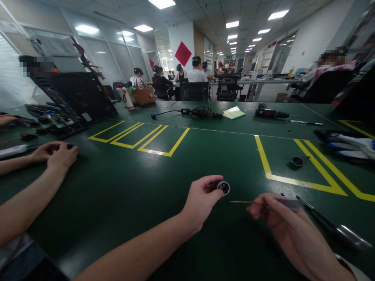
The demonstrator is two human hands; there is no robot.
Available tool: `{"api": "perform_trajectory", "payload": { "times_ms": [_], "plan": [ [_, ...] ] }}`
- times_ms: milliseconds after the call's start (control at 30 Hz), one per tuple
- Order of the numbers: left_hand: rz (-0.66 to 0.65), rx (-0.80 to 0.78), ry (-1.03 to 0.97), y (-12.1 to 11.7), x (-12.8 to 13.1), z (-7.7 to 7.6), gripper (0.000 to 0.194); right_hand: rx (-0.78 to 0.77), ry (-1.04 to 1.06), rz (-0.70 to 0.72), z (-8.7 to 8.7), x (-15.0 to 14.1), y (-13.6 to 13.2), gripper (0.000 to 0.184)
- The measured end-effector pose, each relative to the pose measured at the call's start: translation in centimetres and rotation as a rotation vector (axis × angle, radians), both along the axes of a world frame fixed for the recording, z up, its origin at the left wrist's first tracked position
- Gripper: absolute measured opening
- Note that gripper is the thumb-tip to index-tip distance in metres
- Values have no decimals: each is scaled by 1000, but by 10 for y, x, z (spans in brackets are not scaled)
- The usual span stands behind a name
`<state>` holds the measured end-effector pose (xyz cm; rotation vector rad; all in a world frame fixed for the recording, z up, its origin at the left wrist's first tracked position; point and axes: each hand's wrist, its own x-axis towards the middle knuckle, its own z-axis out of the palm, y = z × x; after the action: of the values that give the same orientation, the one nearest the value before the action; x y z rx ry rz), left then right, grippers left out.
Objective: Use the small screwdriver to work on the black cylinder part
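Near the front middle of the green table, my left hand [202,201] is closed round a small round metal part [224,187], a hollow cylinder with its open end facing me. Its inside shows small details that I cannot make out. My right hand [288,224], slightly blurred, grips a thin screwdriver [241,201]. The shaft points left, its tip just below and apart from the metal part. Beyond the right hand lies a small dark nut-like piece [283,194]. A long dark tool with a shiny thick end [348,236] rests right of that hand.
A similar ring-shaped part [297,161] lies inside a yellow-taped area [304,182]. Farther back are a power drill [271,113], a notepad [234,112] and a bundled cable [202,112]. Gloves [351,144] lie at right. A co-worker's hands [60,156] hold something dark at left.
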<state>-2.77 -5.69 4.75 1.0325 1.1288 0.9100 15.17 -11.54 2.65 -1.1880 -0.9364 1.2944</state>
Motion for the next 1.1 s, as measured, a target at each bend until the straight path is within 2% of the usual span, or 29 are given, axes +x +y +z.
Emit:
{"api": "perform_trajectory", "payload": {
  "times_ms": [100,200,267,433,567,833,967,1033,1100],
  "plan": [
    [-31,33,-13,0,0,-5,33,178,-207,22,1,2,-5,23],
    [-72,97,-36,-2,1,-10,29,276,-469,76,1,1,-9,20],
    [-86,138,-40,-3,1,-12,27,333,-566,95,2,0,-10,19],
    [-115,211,-27,-4,0,-17,27,502,-666,111,2,-2,-14,19],
    [-114,234,-30,-4,1,-22,26,572,-757,147,-3,0,-16,22],
    [-87,241,-16,-5,3,-19,24,718,-972,112,-12,4,-20,30],
    [-104,252,4,-5,3,-20,22,811,-1002,105,-12,1,-18,30],
    [-111,246,4,-5,3,-21,20,819,-970,95,-10,0,-18,28],
    [-122,237,1,-3,2,-21,19,736,-902,78,-4,-1,-18,24]
  ]
}}
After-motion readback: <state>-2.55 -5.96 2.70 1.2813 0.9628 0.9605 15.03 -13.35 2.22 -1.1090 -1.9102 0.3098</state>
